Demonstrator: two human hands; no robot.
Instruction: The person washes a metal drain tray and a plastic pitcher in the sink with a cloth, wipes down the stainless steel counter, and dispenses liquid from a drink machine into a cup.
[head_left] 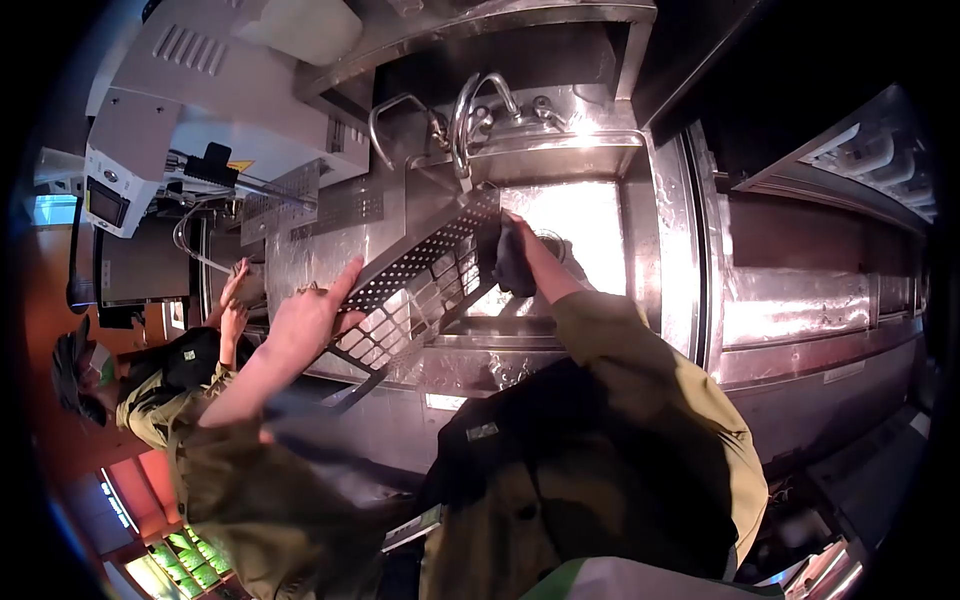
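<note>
I hold a dark metal rack with a perforated side and an open grid at a slant over the sink. My left hand, a ring on one finger, grips its lower left end, thumb along the perforated side. My right hand is closed around a dark cloth by the rack's far right end. Whether the cloth presses on the metal is hard to tell. Just past that end hangs the curved faucet, and light glares on the basin floor.
A co-worker stands at the left, hands near the counter. A white machine with a screen occupies the upper left. A steel shelf runs above the sink. A steel counter extends on the right.
</note>
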